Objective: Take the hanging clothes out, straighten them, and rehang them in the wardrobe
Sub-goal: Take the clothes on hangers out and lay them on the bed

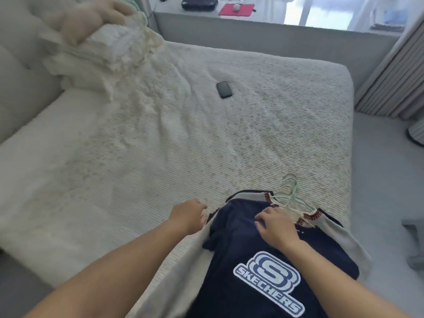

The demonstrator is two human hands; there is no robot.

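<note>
1. Cream bedspread (pixel 160 145) covers the bed; a black phone (pixel 224 89) lies on it.
2. Near the front edge lies a navy shirt (pixel 263 260) over a grey garment (pixel 344 239), with hangers (pixel 289 193) at the collar.
3. Left hand (pixel 189 214) pinches the grey garment's edge.
4. Right hand (pixel 276 227) rests flat, fingers spread, on the navy shirt.

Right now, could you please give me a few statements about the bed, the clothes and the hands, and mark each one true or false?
1. A dark phone lies on the bed cover, apart from the clothes. True.
2. The navy shirt lies on top of the pile, logo facing up. True.
3. The right hand holds the phone. False: it rests on the navy shirt near the collar.
4. The hangers hang from a wardrobe rail. False: they lie on the bed at the collars of the clothes.
5. The left hand is at the left edge of the clothes. True.
6. The bed cover is dark blue. False: it is cream.
</note>
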